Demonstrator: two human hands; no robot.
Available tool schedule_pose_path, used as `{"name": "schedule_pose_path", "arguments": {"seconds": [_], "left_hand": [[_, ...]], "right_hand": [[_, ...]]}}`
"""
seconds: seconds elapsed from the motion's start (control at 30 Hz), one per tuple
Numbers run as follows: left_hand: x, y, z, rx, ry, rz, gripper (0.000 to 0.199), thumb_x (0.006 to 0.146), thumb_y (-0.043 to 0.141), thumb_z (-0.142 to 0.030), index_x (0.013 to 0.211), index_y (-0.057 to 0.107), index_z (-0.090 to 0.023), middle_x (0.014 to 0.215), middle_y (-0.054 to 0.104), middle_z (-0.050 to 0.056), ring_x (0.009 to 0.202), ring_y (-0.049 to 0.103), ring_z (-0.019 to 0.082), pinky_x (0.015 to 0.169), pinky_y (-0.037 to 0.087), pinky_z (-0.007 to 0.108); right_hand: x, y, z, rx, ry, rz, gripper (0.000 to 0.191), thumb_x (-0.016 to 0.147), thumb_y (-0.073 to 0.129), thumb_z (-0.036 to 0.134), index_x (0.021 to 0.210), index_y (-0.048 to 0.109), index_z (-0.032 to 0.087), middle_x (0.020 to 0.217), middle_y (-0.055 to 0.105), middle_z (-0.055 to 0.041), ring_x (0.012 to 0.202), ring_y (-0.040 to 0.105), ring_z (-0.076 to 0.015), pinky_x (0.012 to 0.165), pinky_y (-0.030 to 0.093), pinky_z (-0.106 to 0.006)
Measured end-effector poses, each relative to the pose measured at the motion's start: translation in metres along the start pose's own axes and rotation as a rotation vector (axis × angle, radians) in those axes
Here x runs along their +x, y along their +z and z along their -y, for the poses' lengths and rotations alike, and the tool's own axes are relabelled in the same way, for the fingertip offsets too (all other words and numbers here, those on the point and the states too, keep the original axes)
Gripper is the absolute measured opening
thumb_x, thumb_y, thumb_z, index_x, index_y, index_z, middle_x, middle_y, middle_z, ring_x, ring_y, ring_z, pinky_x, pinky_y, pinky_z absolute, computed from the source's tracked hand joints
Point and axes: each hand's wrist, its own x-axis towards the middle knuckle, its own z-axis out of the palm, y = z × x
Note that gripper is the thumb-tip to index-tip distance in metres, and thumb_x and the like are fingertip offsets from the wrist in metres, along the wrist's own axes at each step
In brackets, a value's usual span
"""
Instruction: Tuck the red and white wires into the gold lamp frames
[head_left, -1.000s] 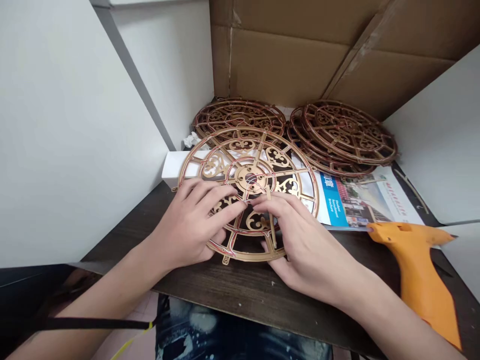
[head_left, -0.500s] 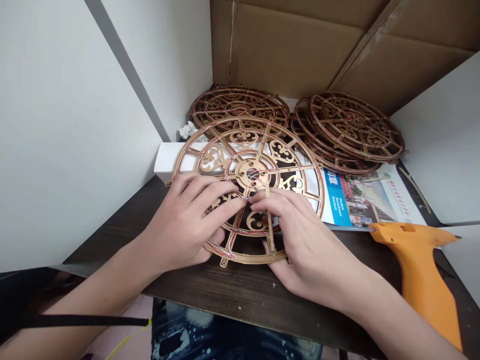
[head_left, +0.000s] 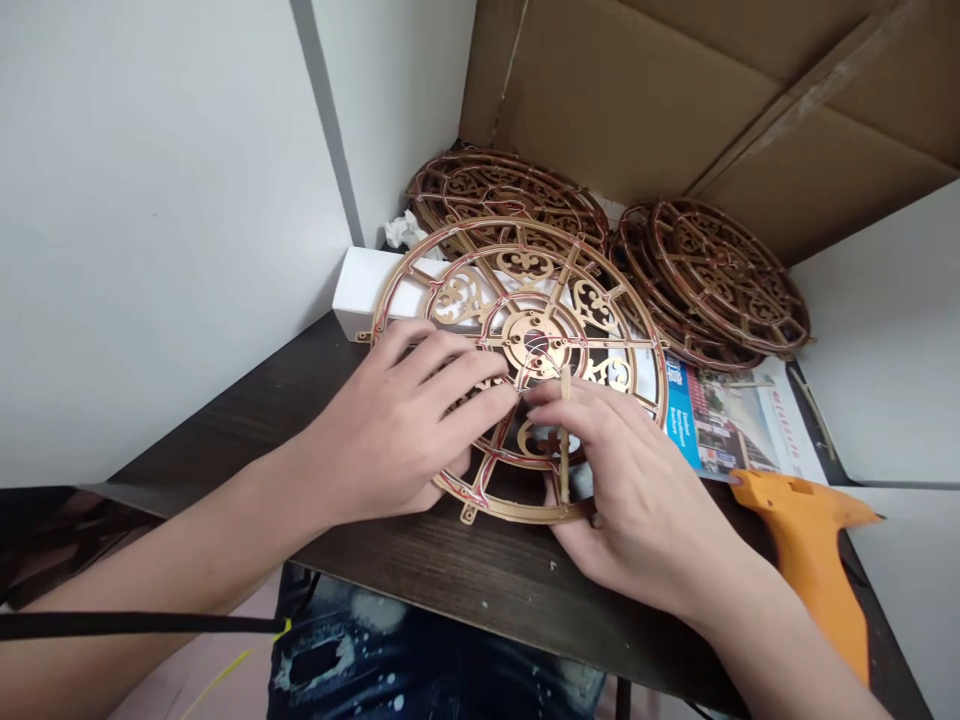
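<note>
A round gold openwork frame, with scrollwork and red and white wires along its rings, lies tilted against a white box. My left hand is closed over its near left part, fingertips at the thin wires below the hub and thumb under the rim. My right hand is closed around the near right part, index fingertip almost meeting the left one. Along its fingers stands a thin tan strip; whether it is a loose stick or a spoke I cannot tell. What the fingertips pinch is too small to make out.
Similar round frames are stacked at the back left and back right. An orange glue gun lies at the right, beside a printed brochure. Cardboard and white panels enclose the dark table.
The camera view has turned and shifted slightly. Both hands keep nearly the same hold on the frame, their fingertips still together near the hub.
</note>
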Motion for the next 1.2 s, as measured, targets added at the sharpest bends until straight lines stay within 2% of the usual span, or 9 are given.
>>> {"name": "schedule_pose_path", "arguments": {"seconds": [0.27, 0.53, 0.9, 1.03, 1.2], "left_hand": [[-0.0009, -0.0025, -0.0020, -0.016, -0.016, 0.041, 0.045, 0.078, 0.056, -0.005, 0.120, 0.067, -0.016, 0.128, 0.072, 0.013, 0.119, 0.061, 0.038, 0.101, 0.044, 0.056], [-0.0003, -0.0025, -0.0029, -0.010, -0.003, 0.055, 0.044, 0.082, 0.054, -0.002, 0.122, 0.068, -0.012, 0.130, 0.071, 0.016, 0.119, 0.061, 0.041, 0.100, 0.045, 0.060], [0.0011, -0.0032, -0.0032, -0.024, -0.022, 0.069, 0.051, 0.077, 0.056, -0.001, 0.126, 0.065, -0.012, 0.132, 0.070, 0.017, 0.119, 0.061, 0.040, 0.099, 0.046, 0.059], [0.0016, -0.0044, -0.0023, -0.033, -0.026, 0.071, 0.053, 0.076, 0.055, -0.002, 0.127, 0.063, -0.012, 0.133, 0.069, 0.017, 0.120, 0.061, 0.041, 0.097, 0.046, 0.059], [0.0020, -0.0041, -0.0045, -0.013, -0.027, 0.072, 0.052, 0.078, 0.055, -0.001, 0.127, 0.064, -0.012, 0.133, 0.070, 0.017, 0.119, 0.063, 0.041, 0.098, 0.047, 0.060]], "right_hand": [[-0.0043, 0.0036, -0.0002, 0.024, -0.015, -0.016, 0.068, 0.069, 0.056, 0.001, 0.135, 0.043, 0.010, 0.139, 0.056, -0.0193, 0.136, 0.050, -0.0346, 0.116, 0.043, -0.055], [-0.0014, 0.0043, 0.0003, -0.016, -0.026, -0.010, 0.065, 0.070, 0.057, 0.004, 0.134, 0.046, 0.009, 0.142, 0.055, -0.0181, 0.134, 0.051, -0.0339, 0.117, 0.043, -0.052], [-0.0081, 0.0064, 0.0016, 0.007, -0.011, -0.052, 0.069, 0.067, 0.055, -0.004, 0.135, 0.046, 0.002, 0.140, 0.055, -0.0220, 0.139, 0.048, -0.0356, 0.120, 0.042, -0.053], [-0.0073, 0.0066, 0.0007, 0.038, 0.008, -0.063, 0.067, 0.067, 0.056, -0.003, 0.133, 0.047, 0.005, 0.137, 0.056, -0.0203, 0.137, 0.050, -0.0346, 0.119, 0.044, -0.053], [-0.0066, 0.0069, -0.0005, 0.002, -0.006, -0.032, 0.066, 0.066, 0.055, 0.000, 0.131, 0.049, 0.006, 0.142, 0.055, -0.0185, 0.138, 0.048, -0.0350, 0.119, 0.043, -0.052]]}}
